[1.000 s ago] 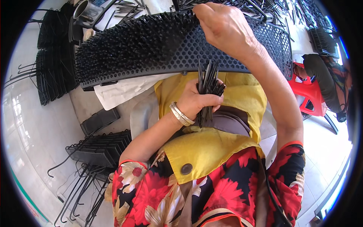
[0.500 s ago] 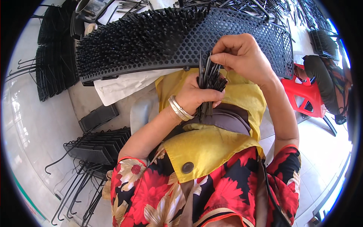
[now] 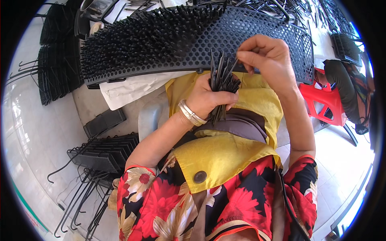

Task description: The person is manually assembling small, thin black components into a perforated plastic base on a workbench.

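One bundle of thin black plastic pins (image 3: 222, 82) sits clenched in the left hand (image 3: 209, 100); the right hand (image 3: 267, 60) at two o'clock pinches one pin beside the perforated black panel (image 3: 265, 36).

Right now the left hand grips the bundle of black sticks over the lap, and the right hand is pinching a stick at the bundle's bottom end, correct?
Not quite. The left hand does grip the bundle of black sticks over the lap, but the right hand pinches at the bundle's top end, beside the perforated black panel. The head view shows it.
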Demonstrator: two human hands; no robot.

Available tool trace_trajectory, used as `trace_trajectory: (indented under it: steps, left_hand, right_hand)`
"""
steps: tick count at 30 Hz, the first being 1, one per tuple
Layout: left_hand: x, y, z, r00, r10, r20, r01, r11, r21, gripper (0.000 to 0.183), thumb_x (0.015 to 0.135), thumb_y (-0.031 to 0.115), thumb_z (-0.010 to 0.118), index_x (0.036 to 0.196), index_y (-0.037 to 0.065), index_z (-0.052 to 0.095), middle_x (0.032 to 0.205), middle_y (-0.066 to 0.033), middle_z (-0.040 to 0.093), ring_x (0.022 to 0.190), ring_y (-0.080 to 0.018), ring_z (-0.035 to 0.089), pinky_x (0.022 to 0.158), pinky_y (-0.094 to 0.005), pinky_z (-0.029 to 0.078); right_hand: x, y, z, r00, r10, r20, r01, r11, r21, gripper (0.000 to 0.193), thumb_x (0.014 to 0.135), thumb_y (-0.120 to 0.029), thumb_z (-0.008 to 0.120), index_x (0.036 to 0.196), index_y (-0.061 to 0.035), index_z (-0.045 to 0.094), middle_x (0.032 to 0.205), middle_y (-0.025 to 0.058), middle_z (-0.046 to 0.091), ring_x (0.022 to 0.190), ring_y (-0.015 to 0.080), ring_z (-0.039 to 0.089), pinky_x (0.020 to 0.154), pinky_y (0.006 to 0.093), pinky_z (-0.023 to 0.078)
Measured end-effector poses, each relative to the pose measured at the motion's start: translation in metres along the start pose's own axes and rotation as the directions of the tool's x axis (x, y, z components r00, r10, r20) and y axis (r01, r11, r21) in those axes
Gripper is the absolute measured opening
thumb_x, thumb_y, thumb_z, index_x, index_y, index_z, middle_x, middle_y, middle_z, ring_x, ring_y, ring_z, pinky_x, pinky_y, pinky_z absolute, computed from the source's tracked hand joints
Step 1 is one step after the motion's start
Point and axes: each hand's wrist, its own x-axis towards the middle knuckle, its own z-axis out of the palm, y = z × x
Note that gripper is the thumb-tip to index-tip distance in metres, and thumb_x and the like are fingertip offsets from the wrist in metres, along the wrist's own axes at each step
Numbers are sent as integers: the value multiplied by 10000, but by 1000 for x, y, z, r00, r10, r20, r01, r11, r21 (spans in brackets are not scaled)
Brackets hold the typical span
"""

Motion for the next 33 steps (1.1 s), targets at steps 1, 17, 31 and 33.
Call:
trace_trajectory:
  steps: [1, 17, 31, 33]
  left_hand:
    - [1, -2, -1, 1000, -1, -4, 1, 1000, -10, 289, 674, -20, 600, 946, -16, 504, 693, -95, 540, 527, -156, 509, 482, -249, 403]
    - [0, -5, 2, 996, -73, -52, 67, 992, -110, 282, 665, -19, 610, 924, -18, 499, 669, -85, 535, 513, -152, 509, 489, -254, 412]
    - [0, -4, 0, 999, -45, -2, 45, 996, -73, 303, 666, -25, 604, 948, -23, 493, 663, -89, 523, 517, -153, 497, 485, -252, 403]
    - [0, -4, 0, 999, -40, 3, 40, 997, -68, 309, 669, -24, 605, 956, -26, 491, 668, -87, 523, 519, -150, 494, 488, -251, 404]
  right_hand:
    - [1, -2, -3, 999, -9, -43, 9, 1000, 13, 68, 720, -28, 611, 749, 29, 588, 572, 34, 554, 486, 64, 495, 437, 191, 390]
    - [44, -6, 6, 523, -822, -225, 591, 540, -599, 97, 734, 21, 621, 826, 0, 600, 726, 20, 604, 602, 59, 558, 557, 174, 447]
    - [46, -6, 13, 808, -585, 67, 502, 625, -597, 242, 737, -107, 640, 933, 16, 572, 613, 36, 561, 488, 67, 487, 463, 206, 403]
    - [25, -8, 12, 968, -244, 65, 251, 907, -337, 222, 737, -101, 645, 915, 16, 581, 614, -1, 556, 510, 31, 478, 458, 180, 386]
